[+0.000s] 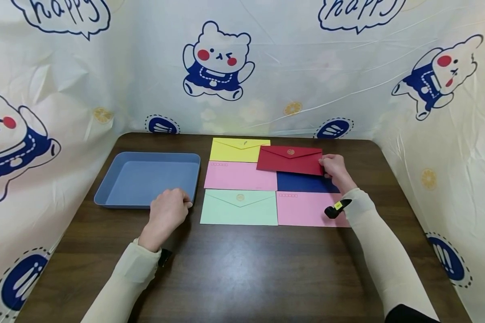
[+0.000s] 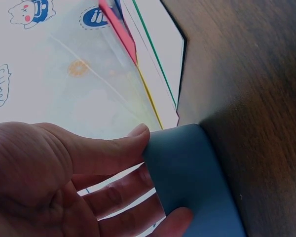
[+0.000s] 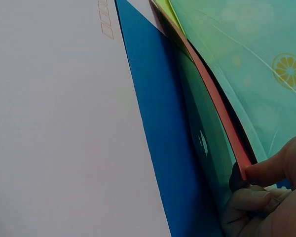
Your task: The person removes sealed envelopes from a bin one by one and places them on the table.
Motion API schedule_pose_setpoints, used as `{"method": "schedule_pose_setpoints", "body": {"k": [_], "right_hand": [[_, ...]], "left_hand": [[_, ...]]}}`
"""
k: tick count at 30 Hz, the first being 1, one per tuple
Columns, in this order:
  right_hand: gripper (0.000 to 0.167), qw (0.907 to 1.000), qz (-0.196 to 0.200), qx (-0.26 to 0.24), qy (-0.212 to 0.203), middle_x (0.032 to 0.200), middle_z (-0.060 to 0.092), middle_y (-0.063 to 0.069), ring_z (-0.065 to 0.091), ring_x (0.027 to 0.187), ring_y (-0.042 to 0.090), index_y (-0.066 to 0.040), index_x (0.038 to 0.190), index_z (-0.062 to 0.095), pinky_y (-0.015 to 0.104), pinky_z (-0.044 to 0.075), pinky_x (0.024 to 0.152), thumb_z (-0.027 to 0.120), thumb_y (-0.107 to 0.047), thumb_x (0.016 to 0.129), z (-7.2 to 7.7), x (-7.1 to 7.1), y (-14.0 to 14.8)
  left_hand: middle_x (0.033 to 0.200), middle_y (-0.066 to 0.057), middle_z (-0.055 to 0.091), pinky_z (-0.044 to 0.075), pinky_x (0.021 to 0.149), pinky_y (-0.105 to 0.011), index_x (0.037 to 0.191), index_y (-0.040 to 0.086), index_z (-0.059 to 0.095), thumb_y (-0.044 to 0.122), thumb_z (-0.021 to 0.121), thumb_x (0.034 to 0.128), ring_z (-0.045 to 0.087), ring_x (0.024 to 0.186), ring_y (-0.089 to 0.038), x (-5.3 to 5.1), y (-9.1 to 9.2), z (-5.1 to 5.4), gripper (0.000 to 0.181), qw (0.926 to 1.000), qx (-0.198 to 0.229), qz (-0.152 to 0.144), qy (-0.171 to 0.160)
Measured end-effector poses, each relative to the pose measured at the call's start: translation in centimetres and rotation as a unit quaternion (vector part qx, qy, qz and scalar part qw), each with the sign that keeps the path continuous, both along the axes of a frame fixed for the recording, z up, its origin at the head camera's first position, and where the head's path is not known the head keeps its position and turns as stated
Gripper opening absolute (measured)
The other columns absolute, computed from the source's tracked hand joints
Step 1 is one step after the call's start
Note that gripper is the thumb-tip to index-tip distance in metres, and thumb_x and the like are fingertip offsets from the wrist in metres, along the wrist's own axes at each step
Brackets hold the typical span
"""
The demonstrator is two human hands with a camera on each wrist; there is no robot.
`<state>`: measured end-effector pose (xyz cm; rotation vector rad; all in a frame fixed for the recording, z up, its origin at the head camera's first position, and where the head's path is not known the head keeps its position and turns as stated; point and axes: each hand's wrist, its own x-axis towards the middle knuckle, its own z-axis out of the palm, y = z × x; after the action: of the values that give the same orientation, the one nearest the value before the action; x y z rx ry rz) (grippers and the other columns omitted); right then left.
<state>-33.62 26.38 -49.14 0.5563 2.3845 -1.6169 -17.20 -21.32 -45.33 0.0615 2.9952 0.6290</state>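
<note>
My left hand (image 1: 167, 213) pinches the right side of the blue tray (image 1: 145, 180) near its front corner. In the left wrist view, thumb and fingers lie on either side of the tray wall (image 2: 187, 163). With my right hand (image 1: 336, 170) I hold a red envelope (image 1: 288, 161) by its right end, raised and tilted over the others. Under it lie parts of a yellow envelope (image 1: 234, 150), a pink envelope (image 1: 240, 176) and a dark blue envelope (image 1: 305, 182). In the right wrist view, a dark green surface (image 3: 207, 118) shows behind the red edge (image 3: 222, 108); I cannot tell what it is.
A mint green envelope (image 1: 238, 211) and another pink envelope (image 1: 303, 211) form the front row on the brown wooden table (image 1: 242, 269). Patterned cloth (image 1: 287, 80) hangs behind and along both sides of the table.
</note>
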Motion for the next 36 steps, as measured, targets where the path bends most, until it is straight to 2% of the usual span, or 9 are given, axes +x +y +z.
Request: {"method": "schedule_pose_setpoints", "body": {"k": [18,24,29,36], "right_hand": [[0.038,1.0000,0.001,0.007,-0.004,0.119,0.054,0.013,0.048,0.088,0.020,0.006,0.141,0.056,0.024,0.043,0.063,0.049,-0.014,0.109,0.1,-0.2,1.2],[0.038,1.0000,0.001,-0.001,0.004,0.103,0.052,0.010,0.044,0.072,0.015,0.007,0.141,0.055,0.023,0.039,0.058,0.048,-0.012,0.109,0.2,-0.3,1.9],[0.040,1.0000,0.000,0.001,0.001,0.102,0.051,0.007,0.043,0.071,0.014,0.006,0.144,0.055,0.024,0.039,0.059,0.048,-0.014,0.109,0.3,-0.3,2.2],[0.038,0.9998,-0.016,-0.006,0.008,0.073,0.044,-0.004,0.038,0.060,0.010,0.005,0.139,0.061,0.023,0.040,0.059,0.054,-0.014,0.107,0.4,-0.2,2.5]], "left_hand": [[0.096,-0.016,0.077,0.054,0.058,-0.049,0.102,0.005,0.084,0.008,0.074,0.0972,0.066,0.071,-0.030,0.1,0.0,-0.2,0.011,1.0000,0.000,-0.002,0.003],[0.096,-0.015,0.077,0.054,0.057,-0.048,0.102,0.006,0.084,0.008,0.074,0.0970,0.066,0.072,-0.030,0.1,0.0,-0.2,0.011,1.0000,0.001,-0.001,0.005],[0.096,-0.015,0.077,0.052,0.055,-0.045,0.102,0.006,0.084,0.008,0.074,0.0969,0.065,0.069,-0.028,0.1,0.0,-0.1,0.011,1.0000,0.000,0.000,0.001],[0.096,-0.016,0.076,0.052,0.055,-0.045,0.103,0.004,0.083,0.007,0.074,0.0970,0.065,0.070,-0.028,0.0,0.0,-0.1,0.012,1.0000,0.002,-0.004,-0.002]]}}
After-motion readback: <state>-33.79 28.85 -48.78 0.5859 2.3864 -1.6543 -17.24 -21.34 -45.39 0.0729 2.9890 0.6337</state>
